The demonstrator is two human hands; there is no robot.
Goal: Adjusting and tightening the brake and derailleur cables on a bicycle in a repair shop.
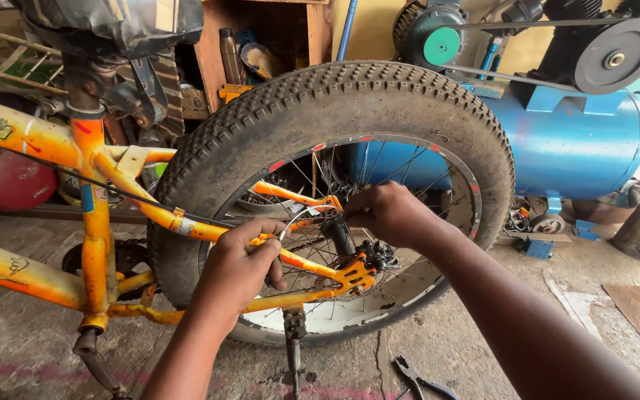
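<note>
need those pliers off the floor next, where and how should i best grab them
The pliers lie flat on the concrete floor below the rear wheel, jaws toward the wheel, blue-sleeved handles trailing toward the frame's lower edge. Probably best to grip both handles together, coming from above on the near side; they are partly cut off, so their full spread is unclear.

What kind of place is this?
Probably a bicycle repair workshop: an orange bicycle being worked on, a blue air compressor behind its rear wheel, and pliers on the concrete floor.
</note>
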